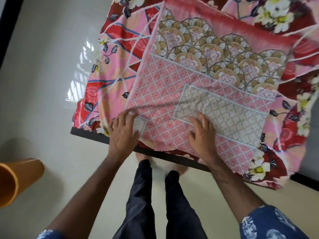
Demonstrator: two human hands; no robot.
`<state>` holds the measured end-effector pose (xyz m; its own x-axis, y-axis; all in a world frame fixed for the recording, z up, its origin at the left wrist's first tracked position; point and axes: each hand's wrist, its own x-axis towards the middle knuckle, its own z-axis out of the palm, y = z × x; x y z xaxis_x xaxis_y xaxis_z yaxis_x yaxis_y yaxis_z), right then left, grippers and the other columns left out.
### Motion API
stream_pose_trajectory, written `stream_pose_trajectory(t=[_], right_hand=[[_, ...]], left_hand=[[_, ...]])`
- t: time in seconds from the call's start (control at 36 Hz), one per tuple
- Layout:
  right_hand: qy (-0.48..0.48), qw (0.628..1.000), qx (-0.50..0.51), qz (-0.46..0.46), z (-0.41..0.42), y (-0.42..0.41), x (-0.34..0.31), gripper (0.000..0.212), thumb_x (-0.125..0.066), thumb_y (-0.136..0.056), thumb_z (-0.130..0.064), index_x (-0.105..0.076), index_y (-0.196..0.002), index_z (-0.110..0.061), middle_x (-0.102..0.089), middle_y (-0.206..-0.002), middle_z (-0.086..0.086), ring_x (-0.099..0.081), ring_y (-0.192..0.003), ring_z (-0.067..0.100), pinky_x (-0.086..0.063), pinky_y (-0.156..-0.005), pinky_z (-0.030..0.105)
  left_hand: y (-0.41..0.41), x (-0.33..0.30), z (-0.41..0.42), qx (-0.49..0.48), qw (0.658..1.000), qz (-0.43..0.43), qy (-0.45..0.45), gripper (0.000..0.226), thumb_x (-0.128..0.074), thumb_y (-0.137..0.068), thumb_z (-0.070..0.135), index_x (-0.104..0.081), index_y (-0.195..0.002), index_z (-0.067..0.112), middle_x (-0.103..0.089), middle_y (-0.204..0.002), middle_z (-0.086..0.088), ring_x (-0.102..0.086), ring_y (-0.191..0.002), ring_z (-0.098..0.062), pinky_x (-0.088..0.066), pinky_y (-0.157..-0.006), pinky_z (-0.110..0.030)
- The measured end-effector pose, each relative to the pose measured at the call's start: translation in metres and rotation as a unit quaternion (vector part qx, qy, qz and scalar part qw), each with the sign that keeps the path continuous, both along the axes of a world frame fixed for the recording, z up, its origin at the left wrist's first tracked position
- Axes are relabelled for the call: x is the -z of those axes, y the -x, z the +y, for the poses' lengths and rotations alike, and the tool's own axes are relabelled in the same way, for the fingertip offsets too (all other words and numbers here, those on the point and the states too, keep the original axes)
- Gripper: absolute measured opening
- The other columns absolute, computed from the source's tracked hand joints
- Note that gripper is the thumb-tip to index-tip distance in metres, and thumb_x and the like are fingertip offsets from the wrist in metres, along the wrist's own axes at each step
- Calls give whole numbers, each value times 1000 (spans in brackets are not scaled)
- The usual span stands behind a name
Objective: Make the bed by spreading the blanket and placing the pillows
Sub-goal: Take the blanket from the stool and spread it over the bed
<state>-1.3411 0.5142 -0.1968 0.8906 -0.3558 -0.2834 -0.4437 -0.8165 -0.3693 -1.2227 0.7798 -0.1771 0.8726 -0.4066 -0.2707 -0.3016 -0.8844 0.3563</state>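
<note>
Both grips lie on the near edge of a folded pink blanket (pixel 198 87) at the near side of the bed. Left hand (pixel 123 131): palm down at the blanket's near left corner, fingers bent over the hem and a small white patch of cloth there; the thumb is hidden, so whether this grip pinches the corner or only presses on it cannot be told. Right hand (pixel 202 136): palm down, fingers spread and lightly bent, resting on the pink lattice just where it meets the grey-white panel; it grips nothing that can be seen. Both forearms reach forward and slightly apart from the near edge of the view, with blue printed sleeves at the elbows.

Nearest the viewer: the person's dark trousers (pixel 155 195) and bare feet on the pale floor (pixel 43 66), and an orange tube (pixel 19 176) at the near left. Next: the dark bed frame (pixel 89 135), running from left to far right under the hands.

On the bed: a red and pink flowered sheet (pixel 112 66) covers the mattress and hangs over the left side. The blanket sits on it as a compact folded rectangle, with scalloped brown and white shapes and a red band at its far side.

Progress, as judged: early. The blanket remains folded and is not yet spread; no pillow is in view, so pillow placing appears still to come.
</note>
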Motion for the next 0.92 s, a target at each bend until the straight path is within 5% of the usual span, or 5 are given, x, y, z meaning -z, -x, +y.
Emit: stream_pose_trajectory(t=[0.19,0.47,0.64,0.75,0.92], right_hand=[[42,982,166,82,-108,48,-7,68,-70,-87,-30,-41,-149,-28,-25,-163,6,-25,-147,34,-26,-114,57],[-121,913,390,-12,-220,72,-19,72,-78,-84,-16,-43,-147,-12,-59,-123,10,-61,-108,25,-52,-90,38],[-255,871,403,-116,-220,57,-22,47,-71,-90,-10,-58,-136,-13,-68,-102,-5,-65,-89,11,-50,-75,24],[-190,927,273,-172,-208,47,-17,52,-64,-91,1,-54,-141,-8,-60,-132,10,-59,-117,22,-42,-97,16],[-187,970,-17,-154,-170,41,-24,59,-57,-95,-3,-52,-143,-35,-51,-118,-2,-52,-86,7,-44,-71,15]], left_hand=[[14,13,-67,215,972,45,-85,71,-48,-99,34,-8,-157,27,4,-167,-6,8,-154,-30,6,-117,-65],[42,8,-164,316,940,97,-81,74,-57,-96,26,-16,-157,31,11,-167,-4,11,-153,-32,-3,-120,-59],[50,5,-202,282,954,98,-19,62,-59,-94,39,-31,-149,32,-19,-164,1,-17,-150,-28,-26,-116,-54],[43,-10,-238,155,964,166,138,63,-41,-93,66,-41,-142,27,-45,-147,-1,-56,-121,-19,-54,-91,-46],[23,-36,-309,-64,897,325,293,60,-55,-97,50,-35,-146,23,-53,-140,0,-61,-118,-20,-55,-86,-36]])
